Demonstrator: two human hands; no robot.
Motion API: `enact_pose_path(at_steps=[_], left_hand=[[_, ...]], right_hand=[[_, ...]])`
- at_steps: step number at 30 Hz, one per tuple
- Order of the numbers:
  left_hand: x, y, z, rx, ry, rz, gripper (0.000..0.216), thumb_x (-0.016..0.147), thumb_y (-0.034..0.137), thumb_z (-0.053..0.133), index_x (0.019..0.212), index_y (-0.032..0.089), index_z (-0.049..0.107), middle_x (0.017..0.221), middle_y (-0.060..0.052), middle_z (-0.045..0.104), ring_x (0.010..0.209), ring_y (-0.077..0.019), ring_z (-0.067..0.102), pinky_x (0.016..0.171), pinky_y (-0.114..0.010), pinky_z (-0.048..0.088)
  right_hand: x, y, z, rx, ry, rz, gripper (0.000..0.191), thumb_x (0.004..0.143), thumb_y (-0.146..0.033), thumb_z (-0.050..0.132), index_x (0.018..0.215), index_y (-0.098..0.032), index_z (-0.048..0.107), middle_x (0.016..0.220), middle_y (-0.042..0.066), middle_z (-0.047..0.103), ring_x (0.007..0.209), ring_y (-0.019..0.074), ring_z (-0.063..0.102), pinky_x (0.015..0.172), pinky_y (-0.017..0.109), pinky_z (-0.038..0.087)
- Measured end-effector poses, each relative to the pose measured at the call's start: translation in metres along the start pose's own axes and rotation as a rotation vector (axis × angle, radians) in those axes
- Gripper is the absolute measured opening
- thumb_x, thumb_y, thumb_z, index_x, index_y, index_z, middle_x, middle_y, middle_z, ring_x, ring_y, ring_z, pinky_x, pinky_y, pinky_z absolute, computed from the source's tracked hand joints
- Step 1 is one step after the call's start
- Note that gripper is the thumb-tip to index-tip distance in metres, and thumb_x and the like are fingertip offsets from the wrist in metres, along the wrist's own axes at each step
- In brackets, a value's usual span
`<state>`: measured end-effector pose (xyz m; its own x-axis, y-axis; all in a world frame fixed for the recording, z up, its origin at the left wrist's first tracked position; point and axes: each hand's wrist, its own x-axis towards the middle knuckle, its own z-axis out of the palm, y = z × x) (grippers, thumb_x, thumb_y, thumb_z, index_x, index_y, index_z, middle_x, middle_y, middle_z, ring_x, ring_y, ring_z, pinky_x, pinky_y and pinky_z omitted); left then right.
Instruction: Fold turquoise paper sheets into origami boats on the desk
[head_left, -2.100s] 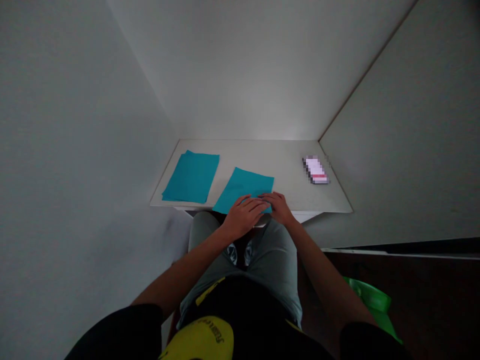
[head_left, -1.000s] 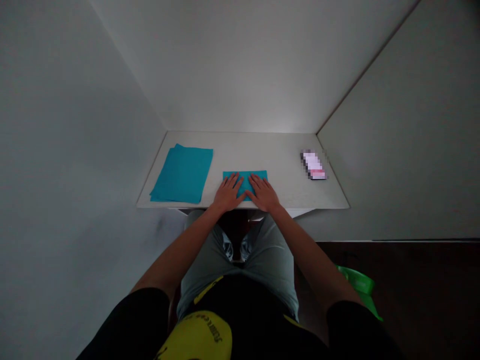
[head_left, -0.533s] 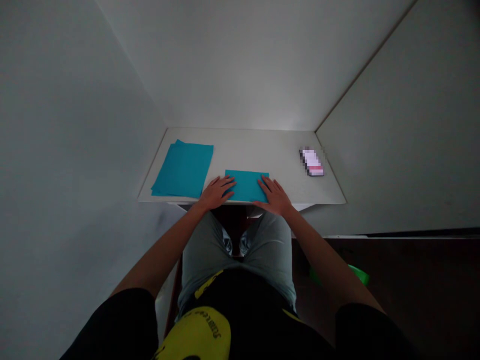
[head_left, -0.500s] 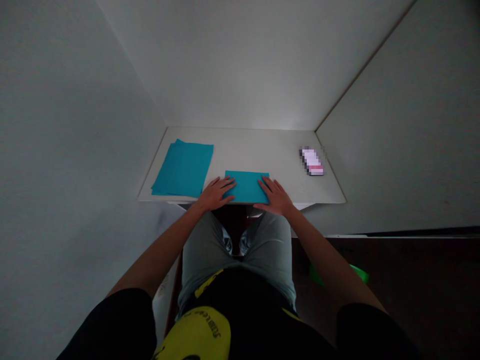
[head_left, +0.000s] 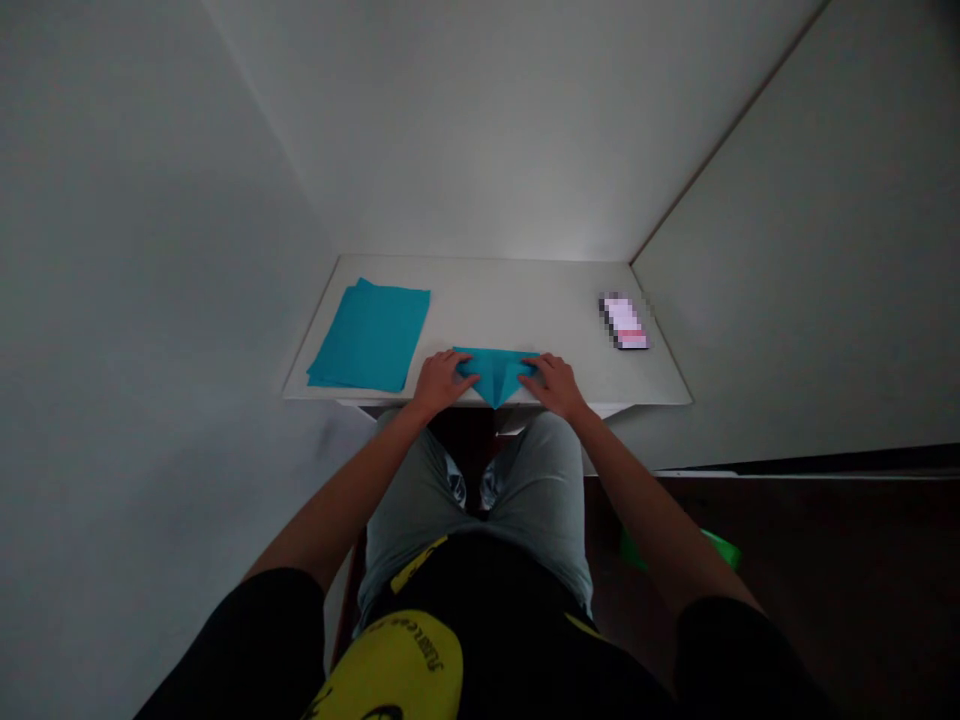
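A blue sheet of paper (head_left: 496, 372) lies at the front edge of the white table, its two near corners folded inward so that a point faces me. At its left side, my left hand (head_left: 442, 382) grips the folded flap between thumb and fingers. My right hand (head_left: 553, 384) pinches the flap on the right side in the same way. Between the two flaps a narrow gap runs down to the point, which reaches the table's edge.
To the left is a stack of blue paper sheets (head_left: 371, 335) on the white table (head_left: 517, 300). A phone with a blurred screen (head_left: 624, 322) lies at the right. Walls enclose the table's back and sides. Something green (head_left: 720, 548) is on the dark floor.
The paper lay as a flat rectangle under both spread hands. Now its near corners are folded in to a point, and both hands have closed on the flaps.
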<state>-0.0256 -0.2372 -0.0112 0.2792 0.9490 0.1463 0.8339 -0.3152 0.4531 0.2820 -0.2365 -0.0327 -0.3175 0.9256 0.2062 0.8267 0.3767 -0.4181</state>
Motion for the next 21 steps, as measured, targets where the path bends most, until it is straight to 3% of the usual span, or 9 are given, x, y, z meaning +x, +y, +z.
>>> enact_pose_path(at_steps=[3, 5, 8, 13, 17, 21], left_hand=[[0.001, 0.026, 0.008, 0.076, 0.070, -0.084, 0.054, 0.100, 0.046, 0.076, 0.145, 0.017, 0.068, 0.143, -0.018, 0.070, 0.135, -0.0361, 0.062, 0.116, -0.050, 0.048], [-0.001, 0.037, 0.012, 0.115, 0.083, -0.095, 0.043, 0.106, 0.044, 0.069, 0.142, 0.021, 0.070, 0.145, -0.017, 0.068, 0.137, -0.0356, 0.059, 0.114, -0.050, 0.046], [-0.006, 0.047, 0.015, 0.145, 0.030, -0.048, 0.029, 0.112, 0.037, 0.056, 0.131, 0.027, 0.076, 0.139, -0.012, 0.072, 0.132, -0.0328, 0.060, 0.110, -0.050, 0.045], [-0.013, 0.054, 0.019, 0.159, 0.026, 0.035, 0.045, 0.110, 0.053, 0.059, 0.142, 0.024, 0.073, 0.147, -0.013, 0.070, 0.136, -0.0348, 0.059, 0.114, -0.054, 0.043], [-0.011, 0.054, 0.017, 0.162, -0.008, 0.051, 0.044, 0.111, 0.045, 0.058, 0.150, 0.029, 0.069, 0.156, -0.010, 0.067, 0.143, -0.0350, 0.055, 0.119, -0.056, 0.040], [-0.003, 0.046, 0.010, 0.176, -0.056, 0.021, 0.041, 0.110, 0.026, 0.054, 0.144, 0.038, 0.073, 0.158, -0.005, 0.067, 0.141, -0.0352, 0.056, 0.110, -0.058, 0.045]], right_hand=[[0.006, -0.016, 0.008, -0.067, 0.041, 0.097, 0.059, 0.106, -0.059, 0.062, 0.151, -0.021, 0.066, 0.138, 0.019, 0.070, 0.122, 0.0379, 0.065, 0.104, 0.053, 0.053], [0.008, -0.023, 0.011, -0.074, 0.058, 0.122, 0.059, 0.107, -0.055, 0.060, 0.154, -0.020, 0.063, 0.142, 0.019, 0.068, 0.126, 0.0381, 0.063, 0.106, 0.053, 0.052], [0.011, -0.030, 0.014, -0.058, 0.049, 0.054, 0.047, 0.112, -0.045, 0.054, 0.152, -0.024, 0.065, 0.151, 0.015, 0.068, 0.137, 0.0353, 0.060, 0.112, 0.051, 0.049], [0.012, -0.032, 0.015, -0.044, 0.014, -0.034, 0.038, 0.115, -0.035, 0.046, 0.139, -0.027, 0.075, 0.154, 0.008, 0.070, 0.143, 0.0304, 0.060, 0.117, 0.050, 0.046], [0.004, -0.035, 0.012, -0.099, -0.011, -0.028, 0.041, 0.114, -0.045, 0.052, 0.143, -0.027, 0.074, 0.153, 0.011, 0.070, 0.139, 0.0339, 0.060, 0.114, 0.052, 0.046], [-0.011, -0.043, 0.005, -0.145, -0.066, -0.047, 0.052, 0.109, -0.060, 0.059, 0.149, -0.029, 0.071, 0.152, 0.013, 0.070, 0.134, 0.0366, 0.059, 0.112, 0.053, 0.045]])
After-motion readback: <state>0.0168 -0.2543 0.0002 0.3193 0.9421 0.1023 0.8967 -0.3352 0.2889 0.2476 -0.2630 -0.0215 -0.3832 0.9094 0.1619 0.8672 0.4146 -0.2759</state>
